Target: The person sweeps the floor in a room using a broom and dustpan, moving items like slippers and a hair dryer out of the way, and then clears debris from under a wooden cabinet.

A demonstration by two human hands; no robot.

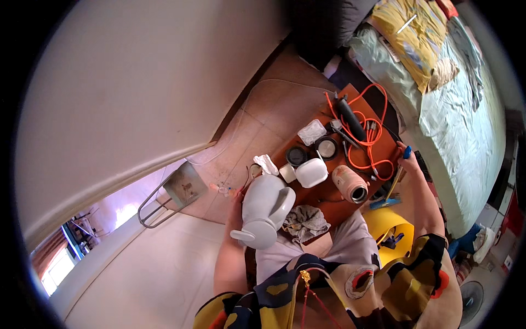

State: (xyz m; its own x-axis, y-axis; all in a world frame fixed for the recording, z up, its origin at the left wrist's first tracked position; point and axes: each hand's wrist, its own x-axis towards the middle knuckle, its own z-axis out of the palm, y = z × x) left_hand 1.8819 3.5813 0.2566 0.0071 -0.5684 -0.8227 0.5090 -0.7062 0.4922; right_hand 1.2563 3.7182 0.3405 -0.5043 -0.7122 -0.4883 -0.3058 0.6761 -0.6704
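My left hand [238, 196] is at the left table edge, beside a white lidded jug [261, 201]; the jug partly hides its fingers, so their grip is unclear. At the right edge, my right hand [407, 160] closes around a stick handle with a blue end [407, 152]. That stick runs down to a blue brush head [385, 203]. Between my hands, the orange-brown table [343, 218] bears an uncapped pink flask [349, 183], a white lidded case [312, 172], a crumpled grey cloth [307, 223] and two dark round lids [296, 156].
An orange cable [372, 142] coils around a black cylinder [351, 119] at the table's far end. A yellow bin [388, 234] stands by my right leg. Rightward is a bed [448, 135]. A metal-framed stool [185, 185] and a white wall [135, 82] lie leftward.
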